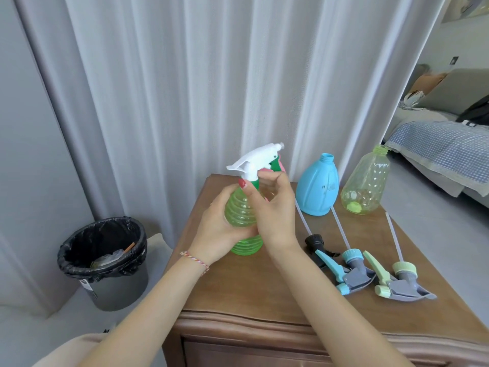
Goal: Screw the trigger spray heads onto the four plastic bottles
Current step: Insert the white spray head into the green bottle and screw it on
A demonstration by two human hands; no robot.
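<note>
My left hand (215,223) wraps the ribbed green bottle (239,211), held above the wooden cabinet top (264,287). On its neck sits a white and green spray head (254,161); my right hand (275,207) pinches its green collar. A pink object shows partly behind that head. A blue bottle (317,188) and a clear yellow-green bottle (366,181) stand open-necked at the back. Three loose spray heads with tubes lie on the right: a black one (315,241), a blue-grey one (349,271) and a light green-grey one (399,282).
A grey bin with a black liner (103,260) stands on the floor to the left of the cabinet. White curtains (185,88) hang behind. A bed with a blue checked cover (444,149) is at the right.
</note>
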